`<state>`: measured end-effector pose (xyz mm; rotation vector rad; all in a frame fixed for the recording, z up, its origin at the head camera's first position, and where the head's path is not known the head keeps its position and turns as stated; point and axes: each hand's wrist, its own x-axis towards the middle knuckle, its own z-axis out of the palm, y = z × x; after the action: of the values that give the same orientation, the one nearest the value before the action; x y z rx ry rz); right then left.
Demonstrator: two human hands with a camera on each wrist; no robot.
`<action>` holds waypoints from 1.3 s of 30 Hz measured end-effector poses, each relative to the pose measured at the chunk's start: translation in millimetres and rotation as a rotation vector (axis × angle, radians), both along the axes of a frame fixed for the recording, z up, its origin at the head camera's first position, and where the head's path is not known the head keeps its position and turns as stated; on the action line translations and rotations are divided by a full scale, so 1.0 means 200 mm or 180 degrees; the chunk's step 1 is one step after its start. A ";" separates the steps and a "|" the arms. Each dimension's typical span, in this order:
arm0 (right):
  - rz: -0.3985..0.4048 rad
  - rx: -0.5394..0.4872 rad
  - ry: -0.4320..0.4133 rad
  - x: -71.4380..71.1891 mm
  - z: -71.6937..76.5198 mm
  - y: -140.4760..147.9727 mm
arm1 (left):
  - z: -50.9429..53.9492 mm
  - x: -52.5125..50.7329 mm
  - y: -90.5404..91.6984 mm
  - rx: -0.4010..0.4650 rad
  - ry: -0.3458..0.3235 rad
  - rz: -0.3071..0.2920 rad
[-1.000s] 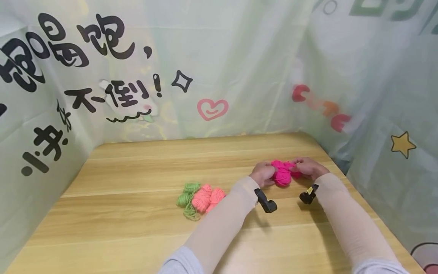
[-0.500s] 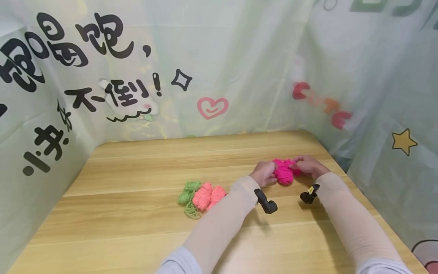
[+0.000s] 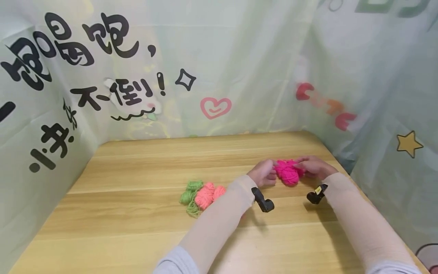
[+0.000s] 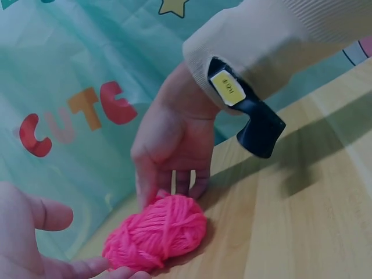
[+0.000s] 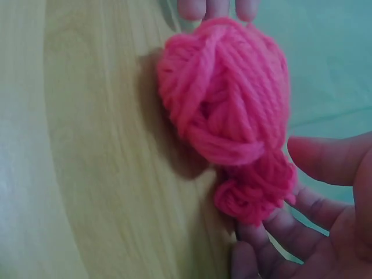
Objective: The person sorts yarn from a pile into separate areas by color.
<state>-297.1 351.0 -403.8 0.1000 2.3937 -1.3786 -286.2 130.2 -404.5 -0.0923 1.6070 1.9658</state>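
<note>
Bright pink yarn (image 3: pixel 289 174) — between the two hands (image 3: pixel 263 173) (image 3: pixel 315 167).

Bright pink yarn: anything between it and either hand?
Nothing visible. The left hand and right hand are at opposite sides of the bright pink yarn; the coral yarn and green yarn lie apart, off to the left.

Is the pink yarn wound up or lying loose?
Wound up: the pink yarn shows strands wrapped into a ball, with a smaller bunch by the right hand.
</note>
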 end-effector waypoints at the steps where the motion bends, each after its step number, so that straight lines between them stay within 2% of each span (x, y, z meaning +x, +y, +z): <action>1: 0.0006 -0.0076 -0.0023 0.00 0.00 0.01 | 0.01 0.00 -0.01 -0.0010 0.0041 -0.0036; 4: 0.0013 -0.0162 -0.0094 0.00 0.02 0.02 | 0.02 -0.01 -0.04 -0.0076 0.0143 -0.0108; 9: 0.0044 -0.0060 -0.0123 0.01 0.08 0.03 | 0.07 -0.02 -0.11 -0.0180 0.0228 -0.0209; 17: 0.0163 -0.0156 0.0128 0.02 0.18 0.03 | 0.14 -0.05 -0.28 -0.0275 0.0324 -0.0391; 26: 0.0200 -0.0559 0.0044 0.01 0.25 -0.05 | 0.17 -0.06 -0.48 -0.0394 0.0487 -0.0685; 30: 0.0185 -0.0841 0.0052 0.02 0.26 -0.10 | 0.18 -0.04 -0.55 -0.0426 0.0564 -0.0795; 35: 0.0288 -0.1182 0.0056 0.04 0.27 -0.16 | 0.20 -0.02 -0.62 -0.0428 0.0586 -0.0898; 39: 0.0376 -0.1326 0.0050 0.05 0.28 -0.20 | 0.19 0.00 -0.68 -0.0483 0.0615 -0.0962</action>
<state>-288.0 311.0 -348.8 -0.1602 2.0354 -1.7867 -287.2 -5.5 -365.5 0.2738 1.7748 1.6611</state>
